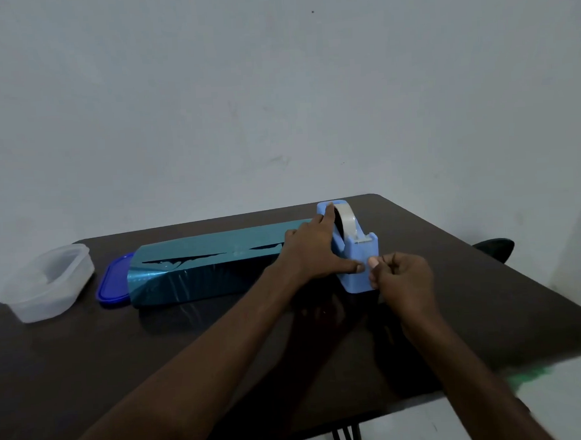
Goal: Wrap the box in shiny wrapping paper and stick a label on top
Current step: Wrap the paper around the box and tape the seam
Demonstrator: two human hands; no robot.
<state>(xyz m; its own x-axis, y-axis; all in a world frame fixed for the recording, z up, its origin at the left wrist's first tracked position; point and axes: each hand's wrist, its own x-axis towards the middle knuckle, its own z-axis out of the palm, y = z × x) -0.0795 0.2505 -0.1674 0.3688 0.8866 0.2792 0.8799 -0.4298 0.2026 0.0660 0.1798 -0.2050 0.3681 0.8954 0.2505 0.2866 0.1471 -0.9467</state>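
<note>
We cannot make out any strip of tape between our right fingers — clear tape would barely show here — so we can say only that the thumb and forefinger are pressed together in a pinch just in front of the dispenser. The box's right end is hidden behind our left hand, and the blue lid is half tucked behind the box's left end. A dark shape past the tabletop's right edge is too dim to name.

The box, wrapped in shiny teal paper, lies lengthwise across the middle of the tabletop, with dark gaps showing along the seam on top. The dispenser stands touching or just beside its right end, near the far right corner. A clear tub sits near the left edge, well apart from the hands. The near half of the tabletop is open.

Our left hand rests on the dispenser with fingers spread — forefinger up against the tape roll, thumb stretched along the near side. Both forearms reach in from the bottom of the view.
</note>
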